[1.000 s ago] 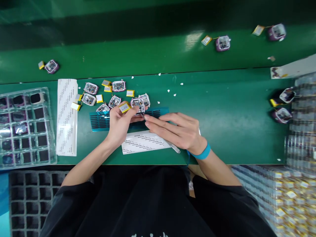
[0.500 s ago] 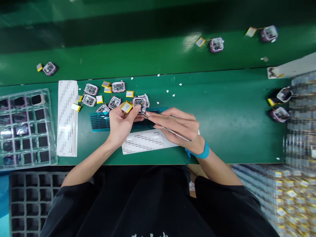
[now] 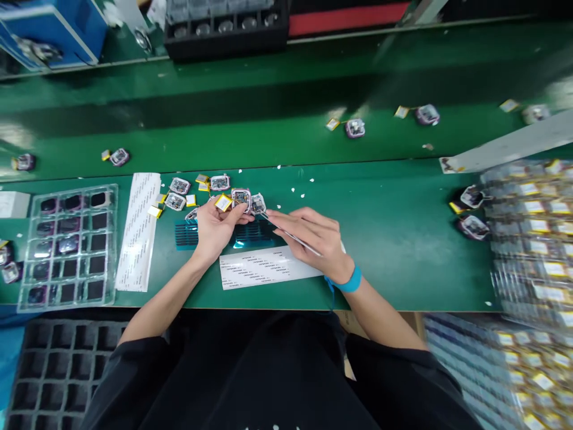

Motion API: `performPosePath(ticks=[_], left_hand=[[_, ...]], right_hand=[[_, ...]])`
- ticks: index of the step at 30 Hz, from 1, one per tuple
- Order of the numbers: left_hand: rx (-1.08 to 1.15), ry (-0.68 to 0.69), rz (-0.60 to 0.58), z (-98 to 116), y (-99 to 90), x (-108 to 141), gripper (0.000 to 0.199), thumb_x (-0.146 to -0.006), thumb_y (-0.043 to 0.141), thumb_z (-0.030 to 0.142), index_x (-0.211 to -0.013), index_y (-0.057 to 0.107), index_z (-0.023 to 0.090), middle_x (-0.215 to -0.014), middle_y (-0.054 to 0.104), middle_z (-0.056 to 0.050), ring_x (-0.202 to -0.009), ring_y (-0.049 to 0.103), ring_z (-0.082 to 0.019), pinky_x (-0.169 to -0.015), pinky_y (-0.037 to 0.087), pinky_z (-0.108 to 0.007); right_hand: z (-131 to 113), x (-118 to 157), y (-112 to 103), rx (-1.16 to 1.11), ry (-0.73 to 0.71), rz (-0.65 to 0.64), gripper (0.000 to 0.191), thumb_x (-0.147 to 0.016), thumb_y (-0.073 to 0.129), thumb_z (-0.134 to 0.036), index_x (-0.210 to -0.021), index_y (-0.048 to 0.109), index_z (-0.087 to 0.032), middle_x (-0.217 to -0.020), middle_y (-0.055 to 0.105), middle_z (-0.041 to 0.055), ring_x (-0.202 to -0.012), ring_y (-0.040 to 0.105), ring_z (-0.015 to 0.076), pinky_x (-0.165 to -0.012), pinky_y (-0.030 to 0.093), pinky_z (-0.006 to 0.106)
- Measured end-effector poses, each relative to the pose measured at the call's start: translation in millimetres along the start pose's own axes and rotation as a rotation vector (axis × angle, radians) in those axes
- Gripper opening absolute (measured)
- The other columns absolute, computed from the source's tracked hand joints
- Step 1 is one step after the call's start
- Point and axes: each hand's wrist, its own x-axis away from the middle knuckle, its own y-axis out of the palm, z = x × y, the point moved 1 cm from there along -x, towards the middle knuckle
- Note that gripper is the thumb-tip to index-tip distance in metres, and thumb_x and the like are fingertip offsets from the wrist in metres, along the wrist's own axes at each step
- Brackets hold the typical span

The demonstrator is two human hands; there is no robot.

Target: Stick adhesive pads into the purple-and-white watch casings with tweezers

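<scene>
My left hand (image 3: pixel 215 226) is closed on a small watch housing (image 3: pixel 240 198) with its circuit board showing. A yellow-edged battery (image 3: pixel 223 202), joined to it, lies over the fingers of that hand. Between the fingers of my right hand (image 3: pixel 316 236) is a pair of thin metal tweezers (image 3: pixel 298 240), pointing left. Their tip is at the lower edge of a second watch housing (image 3: pixel 258 203), just right of the held one; whether it touches cannot be seen. Beneath the hands lie a blue-black strip sheet (image 3: pixel 253 235) and a white printed sheet (image 3: pixel 255 269).
Several open housings with batteries (image 3: pixel 175 201) lie left of my hands. Beyond them are another white sheet (image 3: pixel 138 233) and a clear tray (image 3: pixel 114 251) of watch parts. Stacked clear trays (image 3: pixel 532 251) stand at right. More housings (image 3: pixel 355 128) sit on the green strip behind.
The view has tilted up, bringing a blue machine and a black tray at the back into sight. The tweezer tip has gone from the held housing to the second one beside it.
</scene>
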Motion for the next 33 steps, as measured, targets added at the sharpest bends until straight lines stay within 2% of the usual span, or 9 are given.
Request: performPosePath(ticks=[4,6,10,15,18,21,25,29,33], left_hand=[[-0.416,0.149,0.083,4,-14.4,-60,0.033,-0.082,0.074,0.029,-0.109,0.062,0.016,-0.075,0.075,-0.003,-0.056,0.070,-0.016,-0.057,0.056,-0.027],[-0.791,0.206,0.145,11,-23.0,-97,0.020,-0.088,0.066,0.030,-0.102,0.066,0.015,-0.082,0.077,-0.007,-0.068,0.072,-0.018,-0.066,0.055,-0.029],[-0.948,0.240,0.161,34,-39.4,-138,0.017,-0.084,0.070,0.032,-0.079,0.070,0.016,-0.081,0.077,-0.014,-0.089,0.071,-0.032,-0.079,0.053,-0.040],[-0.944,0.460,0.177,43,-46.7,-98,0.021,-0.088,0.064,0.034,-0.089,0.077,0.017,-0.093,0.079,-0.012,-0.089,0.071,-0.029,-0.085,0.052,-0.039],[-0.856,0.609,0.210,28,-44.2,-59,0.022,-0.089,0.060,0.032,-0.087,0.078,0.018,-0.081,0.079,-0.007,-0.077,0.072,-0.023,-0.080,0.053,-0.035],[-0.774,0.747,0.289,9,-37.5,-35,0.026,-0.093,0.055,0.030,-0.085,0.076,0.017,-0.066,0.074,-0.005,-0.064,0.068,-0.022,-0.076,0.052,-0.036],[-0.711,0.940,0.235,-8,-22.4,-25,0.023,-0.095,0.056,0.024,-0.085,0.076,0.018,-0.063,0.071,-0.004,-0.058,0.066,-0.018,-0.070,0.050,-0.033],[-0.724,1.091,0.178,-17,-10.1,-18,0.026,-0.098,0.052,0.018,-0.088,0.075,0.019,-0.070,0.075,-0.006,-0.059,0.067,-0.018,-0.067,0.050,-0.032],[-0.803,1.133,0.244,-25,-3.8,-16,0.025,-0.094,0.052,0.010,-0.084,0.072,0.020,-0.066,0.073,-0.005,-0.058,0.068,-0.017,-0.064,0.049,-0.030]], right_hand=[[-1,0,5,0.069,-0.069,-0.013,0.046,-0.095,0.067,-0.010,-0.140,0.061,-0.020,-0.120,0.078,0.0061,-0.089,0.072,0.0181,-0.075,0.064,0.033],[-2,-1,6,0.097,-0.080,-0.008,0.039,-0.097,0.065,-0.013,-0.136,0.064,-0.021,-0.117,0.079,0.0038,-0.086,0.071,0.0165,-0.074,0.063,0.031],[-3,-3,3,0.165,-0.117,-0.057,0.028,-0.101,0.060,-0.017,-0.128,0.068,-0.021,-0.119,0.079,0.0039,-0.086,0.070,0.0166,-0.076,0.063,0.031],[1,-4,-17,0.186,0.012,0.018,0.028,-0.105,0.046,-0.022,-0.123,0.068,-0.023,-0.126,0.076,0.0064,-0.101,0.067,0.0223,-0.086,0.061,0.039],[17,-11,-34,0.299,0.299,-0.165,0.036,-0.108,0.037,-0.024,-0.129,0.066,-0.022,-0.124,0.076,0.0087,-0.108,0.066,0.0231,-0.096,0.057,0.041],[50,-29,-53,0.396,0.449,-0.369,0.035,-0.107,0.047,-0.026,-0.138,0.062,-0.023,-0.112,0.077,0.0096,-0.102,0.069,0.0229,-0.093,0.057,0.037],[111,-60,-71,0.538,0.704,-0.389,0.033,-0.103,0.059,-0.026,-0.135,0.061,-0.017,-0.118,0.071,0.0108,-0.111,0.066,0.0237,-0.098,0.056,0.043],[144,-83,-69,0.624,0.949,-0.334,0.038,-0.105,0.055,-0.041,-0.131,0.061,-0.014,-0.132,0.061,0.0104,-0.110,0.067,0.0205,-0.097,0.056,0.042],[143,-93,-51,0.661,0.997,-0.274,0.030,-0.100,0.066,-0.040,-0.118,0.066,-0.017,-0.116,0.069,0.0078,-0.099,0.069,0.0202,-0.087,0.060,0.039]])
